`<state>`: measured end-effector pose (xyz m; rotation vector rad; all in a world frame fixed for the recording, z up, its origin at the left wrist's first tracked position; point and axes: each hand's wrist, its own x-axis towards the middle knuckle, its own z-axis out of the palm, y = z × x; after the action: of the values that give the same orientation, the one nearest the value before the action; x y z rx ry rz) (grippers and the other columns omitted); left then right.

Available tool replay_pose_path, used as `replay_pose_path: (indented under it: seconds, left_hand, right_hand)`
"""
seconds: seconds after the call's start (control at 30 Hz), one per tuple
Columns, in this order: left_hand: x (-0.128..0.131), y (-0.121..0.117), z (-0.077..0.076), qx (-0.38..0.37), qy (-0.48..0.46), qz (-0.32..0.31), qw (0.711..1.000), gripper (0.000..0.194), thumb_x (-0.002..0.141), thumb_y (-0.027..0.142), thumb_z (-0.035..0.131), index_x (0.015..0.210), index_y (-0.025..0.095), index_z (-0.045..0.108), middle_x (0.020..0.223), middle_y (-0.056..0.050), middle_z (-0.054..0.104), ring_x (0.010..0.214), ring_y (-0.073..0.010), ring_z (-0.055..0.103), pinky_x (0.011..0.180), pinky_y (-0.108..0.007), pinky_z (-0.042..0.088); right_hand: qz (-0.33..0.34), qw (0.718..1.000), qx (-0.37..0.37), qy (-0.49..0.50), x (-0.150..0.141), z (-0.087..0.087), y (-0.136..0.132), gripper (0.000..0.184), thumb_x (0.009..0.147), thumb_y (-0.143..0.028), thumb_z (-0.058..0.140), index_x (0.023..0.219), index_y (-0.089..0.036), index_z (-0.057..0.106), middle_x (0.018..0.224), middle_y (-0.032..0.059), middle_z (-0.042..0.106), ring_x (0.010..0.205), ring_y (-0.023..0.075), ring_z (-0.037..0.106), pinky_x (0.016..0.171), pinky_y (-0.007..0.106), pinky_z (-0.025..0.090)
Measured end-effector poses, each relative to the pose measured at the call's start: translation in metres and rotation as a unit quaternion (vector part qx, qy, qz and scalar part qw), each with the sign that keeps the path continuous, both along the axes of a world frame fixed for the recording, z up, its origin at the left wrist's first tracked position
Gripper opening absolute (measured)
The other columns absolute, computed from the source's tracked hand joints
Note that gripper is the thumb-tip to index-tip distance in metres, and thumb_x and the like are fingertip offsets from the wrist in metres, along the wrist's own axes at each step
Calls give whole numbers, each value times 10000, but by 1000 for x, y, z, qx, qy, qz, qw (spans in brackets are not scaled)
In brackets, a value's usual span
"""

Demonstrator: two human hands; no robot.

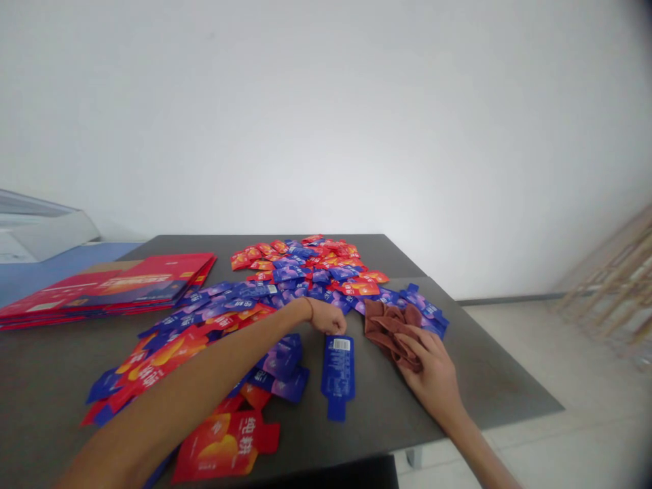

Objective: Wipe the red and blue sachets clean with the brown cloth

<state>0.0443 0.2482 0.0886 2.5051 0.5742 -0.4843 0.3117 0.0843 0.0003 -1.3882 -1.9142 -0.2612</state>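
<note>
At the far left edge, a white machine housing [35,231] sits on a blue surface [61,268], cut off by the view. On the bench [489,367], the nearest thing to a container is a stack of flat red cartons [102,288]. They lie collapsed, and I can't tell whether anything is tucked between them.

Beyond and beside my forearm spreads a loose pile of red and blue printed blanks [300,268], overlapping in no order. My left grip [329,319] is curled into a closed fist, knuckles up, and nothing shows in it. It sits at the edge of the pile, just above the top end of a blue blank [337,370] that lies alone, barcode up, between my two hands.

A thin piece like that blue blank seems best taken by sliding a fingertip under its edge, not by pinching it against the bench. I'd also keep my forearm lifted so it doesn't drag the pile.

To the right, a crumpled brown cloth [390,333] lies against the blue blanks. My right grip [432,373] rests on it with the fingers laid across its folds, and I can't tell whether they're actually clamping it.

Past the bench corner, wooden slats [611,292] lean at the edge of the view.
</note>
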Motion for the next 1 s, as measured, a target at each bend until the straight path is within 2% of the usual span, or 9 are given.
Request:
replay_pose_path:
  seconds: [0.17,0.27,0.33,0.37,0.47,0.57,0.73,0.87,1.0]
  left_hand:
    - [3,-18,9,113,-20,74,991,191,1048,308,629,1129,147,694,1094,-73,713,946,-201,702,837,-379,605]
    - [-4,-57,17,225,-50,137,963,201,1072,223,512,1096,129,688,1094,-142,710,1041,-275,691,850,-402,567]
    - [-8,-97,15,267,-70,137,951,223,1072,179,458,1148,137,663,1154,-157,691,1079,-294,673,828,-398,554]
    - [-10,-119,11,283,-80,123,948,218,1062,152,457,1143,157,660,1138,-136,693,1042,-281,675,785,-376,550]
    - [-18,-183,-11,318,-140,-51,936,136,1054,230,541,1077,199,671,1008,-79,709,891,-238,677,667,-332,534]
    - [-25,-225,-38,359,-169,-85,914,206,1051,265,558,1153,162,704,1056,-117,749,918,-249,705,690,-349,557]
    - [-33,-241,-62,418,-127,30,899,386,1011,238,556,1308,32,691,1228,-274,740,1091,-357,739,811,-424,590]
    - [-37,-242,-66,432,-141,26,891,392,980,239,583,1256,-1,725,1169,-292,757,1042,-361,768,804,-409,604]
    - [-38,-239,-61,412,-142,-12,900,353,942,243,635,1160,5,779,1127,-317,757,1019,-377,770,810,-442,612]
  right_hand:
    - [-1,1000,-2,10,-1,2,-1,328,892,-246,671,1212,-266,740,1316,97,690,1214,327,617,1008,538,562]
    - [-2,1000,-5,12,-2,3,-2,321,896,-246,673,1210,-262,738,1322,102,683,1218,329,614,1003,536,560]
    - [-1,1000,-9,11,-2,5,-3,326,893,-240,674,1213,-258,737,1326,106,680,1220,331,611,1014,542,554]
    - [-2,1000,-10,11,-3,5,-4,329,890,-232,672,1211,-256,738,1324,107,680,1219,330,611,1021,543,551]
    - [-10,1000,-14,11,-4,8,-5,352,870,-206,663,1210,-259,742,1324,102,679,1220,327,607,1033,539,543]
    - [-17,1000,-20,7,-5,11,-6,370,851,-196,664,1207,-261,743,1329,97,676,1223,325,605,1035,529,540]
    - [-18,999,-31,-4,-3,13,-7,374,853,-186,655,1212,-251,737,1318,101,681,1221,320,606,1032,520,542]
    - [-17,1000,-24,-11,-1,12,-7,336,881,-224,670,1210,-247,735,1329,109,678,1220,328,607,1031,534,535]
    - [-13,1000,-27,-10,0,12,-6,304,906,-254,675,1202,-260,740,1343,104,680,1229,330,608,1039,540,528]
